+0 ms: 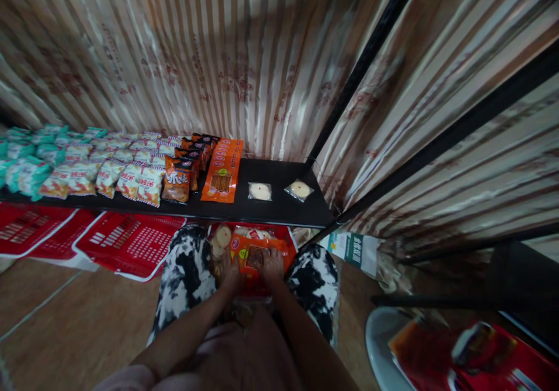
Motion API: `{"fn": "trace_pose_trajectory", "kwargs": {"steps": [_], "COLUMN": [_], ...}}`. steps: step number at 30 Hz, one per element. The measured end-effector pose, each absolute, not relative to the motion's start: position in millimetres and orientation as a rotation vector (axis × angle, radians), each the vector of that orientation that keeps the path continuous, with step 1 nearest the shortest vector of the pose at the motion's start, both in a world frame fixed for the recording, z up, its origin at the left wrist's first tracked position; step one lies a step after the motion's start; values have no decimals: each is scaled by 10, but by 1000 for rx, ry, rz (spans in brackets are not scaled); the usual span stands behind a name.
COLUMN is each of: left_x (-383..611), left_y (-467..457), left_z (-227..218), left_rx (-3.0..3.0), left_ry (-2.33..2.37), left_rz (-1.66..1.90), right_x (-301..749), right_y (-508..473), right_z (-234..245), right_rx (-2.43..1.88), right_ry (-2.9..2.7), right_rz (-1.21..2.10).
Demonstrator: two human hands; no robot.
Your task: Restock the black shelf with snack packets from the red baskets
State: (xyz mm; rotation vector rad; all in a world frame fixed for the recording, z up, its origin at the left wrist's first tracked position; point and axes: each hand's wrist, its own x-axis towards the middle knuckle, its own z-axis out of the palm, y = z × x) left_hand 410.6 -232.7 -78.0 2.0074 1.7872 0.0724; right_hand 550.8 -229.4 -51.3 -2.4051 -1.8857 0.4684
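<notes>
Between my knees an orange snack packet (247,255) with a brown picture on it lies over a red bag (286,232). My left hand (230,271) grips its left side, and my right hand (271,267) has its fingers on the right side. Round pale biscuits (223,237) show just beyond my left hand, beside the packet. On the black shelf (271,213) in front, a tall orange packet (222,172) lies flat. Two small clear-wrapped round biscuits, the nearer-left one (260,191) and the right one (299,190), lie to its right.
Rows of white snack packets (126,178), teal packets (28,175) and dark-orange packets (177,179) fill the shelf's left. Red bags (131,242) lie below it. Black poles (362,67) slant down at the right, before a striped curtain (244,59). A pale basin (378,344) stands lower right.
</notes>
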Motion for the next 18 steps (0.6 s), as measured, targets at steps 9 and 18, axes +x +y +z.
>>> {"fn": "trace_pose_trajectory", "kwargs": {"steps": [9, 18], "left_x": [4017, 4003], "left_y": [-2230, -2223], "left_z": [-709, -650], "left_rx": [1911, 1904], "left_ry": [1773, 1742], "left_rz": [17, 11], "right_x": [5495, 5637], "right_y": [-2272, -2181], "right_z": [-641, -577], "right_rx": [-2561, -2291], "right_ry": [-1608, -1211], "right_rz": [466, 470]}}
